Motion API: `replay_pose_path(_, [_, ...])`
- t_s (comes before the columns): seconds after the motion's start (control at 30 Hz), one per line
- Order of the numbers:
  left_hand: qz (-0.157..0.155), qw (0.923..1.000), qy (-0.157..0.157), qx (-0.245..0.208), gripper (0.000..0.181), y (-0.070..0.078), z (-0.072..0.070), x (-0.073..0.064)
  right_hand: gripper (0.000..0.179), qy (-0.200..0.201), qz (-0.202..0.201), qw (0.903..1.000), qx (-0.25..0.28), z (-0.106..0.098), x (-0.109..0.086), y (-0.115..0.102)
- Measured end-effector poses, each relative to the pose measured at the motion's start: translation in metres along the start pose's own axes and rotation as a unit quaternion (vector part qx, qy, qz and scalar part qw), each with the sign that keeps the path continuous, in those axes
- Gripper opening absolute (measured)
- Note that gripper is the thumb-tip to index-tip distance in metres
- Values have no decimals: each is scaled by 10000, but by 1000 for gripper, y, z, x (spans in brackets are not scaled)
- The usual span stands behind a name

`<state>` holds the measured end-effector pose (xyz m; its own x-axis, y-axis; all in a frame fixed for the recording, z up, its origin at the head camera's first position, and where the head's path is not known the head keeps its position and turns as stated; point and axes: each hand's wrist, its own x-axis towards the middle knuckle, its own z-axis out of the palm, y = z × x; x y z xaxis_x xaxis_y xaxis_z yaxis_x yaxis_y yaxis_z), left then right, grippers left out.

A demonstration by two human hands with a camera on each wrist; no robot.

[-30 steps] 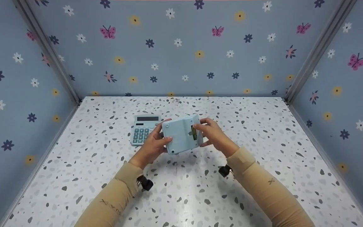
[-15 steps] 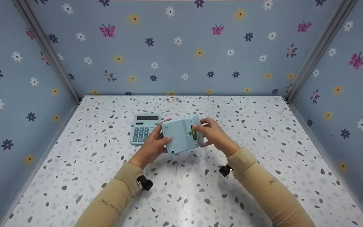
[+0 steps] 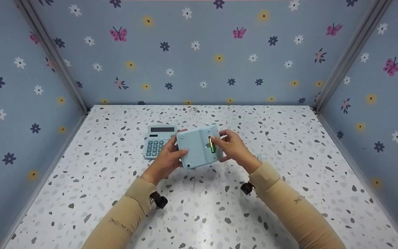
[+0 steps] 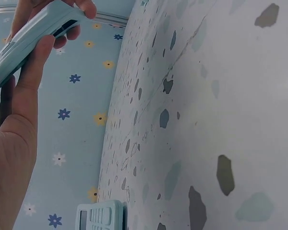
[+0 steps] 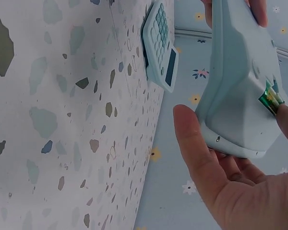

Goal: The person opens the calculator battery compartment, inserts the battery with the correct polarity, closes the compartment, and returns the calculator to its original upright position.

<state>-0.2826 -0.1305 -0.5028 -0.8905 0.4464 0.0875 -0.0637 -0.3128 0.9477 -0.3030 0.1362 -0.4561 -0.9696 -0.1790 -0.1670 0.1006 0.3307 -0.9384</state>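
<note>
In the head view a pale blue calculator [image 3: 195, 148] is held above the table with its back toward me. Its battery slot is uncovered, and a green battery [image 3: 211, 144] shows inside. My left hand [image 3: 166, 159] grips the left side, thumb on the back and fingers behind. At the other end, my right hand [image 3: 237, 148] holds the edge, with the thumb on the upper end of the battery. The right wrist view shows that battery [image 5: 271, 99] close to the thumb. The held calculator's keys are hidden.
A second pale blue calculator [image 3: 155, 143] lies face up on the speckled table [image 3: 199, 214], partly covered by the left hand. A small pale piece [image 3: 260, 158] shows beside the right wrist. Flowered panels [image 3: 199, 62] stand at the back and sides.
The held calculator has shifted very slightly left and tilted a little, and the battery now glints brighter green. Both hands keep their hold, the right thumb staying on the battery.
</note>
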Motion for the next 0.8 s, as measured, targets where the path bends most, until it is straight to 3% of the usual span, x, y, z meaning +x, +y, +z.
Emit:
replay_pose_path(0.37, [-18,10000,6,-93,78,-1,2,1,64,-90,-144,9993,-343,-9,-4,1])
replay_pose_path(0.8, [-23,9999,-14,-105,75,0,2,3,63,282,-101,9975,-639,-21,-6,-1])
